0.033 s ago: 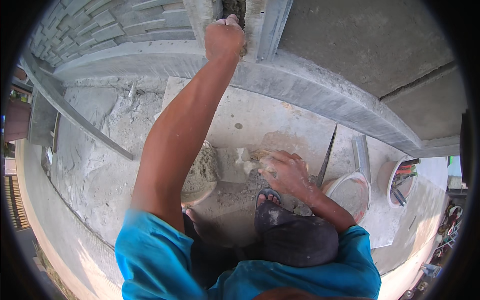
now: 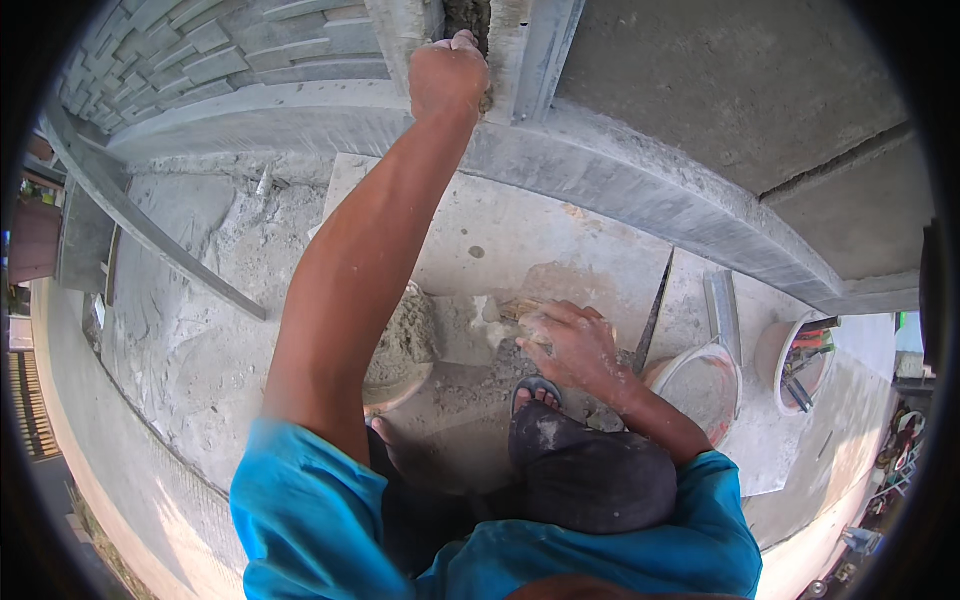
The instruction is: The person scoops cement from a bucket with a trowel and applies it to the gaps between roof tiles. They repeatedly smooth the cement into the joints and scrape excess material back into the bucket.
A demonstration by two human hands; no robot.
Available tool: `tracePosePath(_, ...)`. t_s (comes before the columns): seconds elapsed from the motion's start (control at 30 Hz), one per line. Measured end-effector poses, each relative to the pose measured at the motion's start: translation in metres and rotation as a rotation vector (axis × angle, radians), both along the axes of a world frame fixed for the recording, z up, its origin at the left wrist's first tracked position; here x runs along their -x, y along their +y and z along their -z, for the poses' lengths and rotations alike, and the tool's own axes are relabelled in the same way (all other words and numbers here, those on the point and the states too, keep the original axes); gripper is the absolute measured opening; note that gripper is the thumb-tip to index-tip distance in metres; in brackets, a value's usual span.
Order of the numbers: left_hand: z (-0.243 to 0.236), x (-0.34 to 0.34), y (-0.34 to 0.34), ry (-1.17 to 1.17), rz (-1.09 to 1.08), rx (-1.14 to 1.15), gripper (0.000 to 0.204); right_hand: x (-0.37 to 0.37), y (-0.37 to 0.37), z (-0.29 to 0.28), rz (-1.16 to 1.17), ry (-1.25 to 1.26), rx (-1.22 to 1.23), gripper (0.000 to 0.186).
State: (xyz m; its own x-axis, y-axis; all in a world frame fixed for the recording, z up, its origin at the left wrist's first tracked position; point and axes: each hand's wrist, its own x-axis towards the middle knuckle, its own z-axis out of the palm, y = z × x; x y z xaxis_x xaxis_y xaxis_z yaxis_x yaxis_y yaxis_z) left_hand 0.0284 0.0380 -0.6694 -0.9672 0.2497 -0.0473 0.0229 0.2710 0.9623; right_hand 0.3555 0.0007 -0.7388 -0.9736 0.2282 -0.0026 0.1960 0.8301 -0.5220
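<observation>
My left hand (image 2: 450, 78) reaches far forward, closed in a fist at the dark vertical groove (image 2: 468, 15) between two pale uprights. Its fingertips face away, and what they hold, if anything, is hidden. Low over the ground, my right hand (image 2: 572, 343) is wrapped around the wooden handle of a trowel. The flat grey trowel blade (image 2: 465, 332) points left, with pale mortar near the handle. Just left of the blade, partly behind my left forearm, stands a bucket of grey mortar (image 2: 405, 335).
Right of my knee sits a bucket with grey contents (image 2: 700, 390); beyond it, another bucket (image 2: 785, 355) holds tools. A metal channel piece (image 2: 720, 310) and a long dark strip (image 2: 655, 310) lie nearby. A long curved-looking bar (image 2: 150, 225) leans at left. A low ledge (image 2: 620, 185) runs along the wall.
</observation>
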Motion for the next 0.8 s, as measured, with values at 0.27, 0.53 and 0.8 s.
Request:
tracePosePath(0.27, -0.026, -0.011, -0.014, -0.142, 0.013, -0.168, 0.031, 0.003, 0.012, -0.003, 0.033, 0.011, -0.113, 0.029)
tracePosePath(0.53, -0.013, -0.007, -0.221, -0.045, 0.177, 0.174, 0.035, 0.027, 0.046, -0.091, 0.076, 0.15, -0.311, 0.029)
tracePosePath(0.8, 0.103, -0.048, -0.431, -0.413, 0.086, 0.428, 0.081, 0.059, 0.058, -0.209, -0.262, 0.019, 0.046, 0.034)
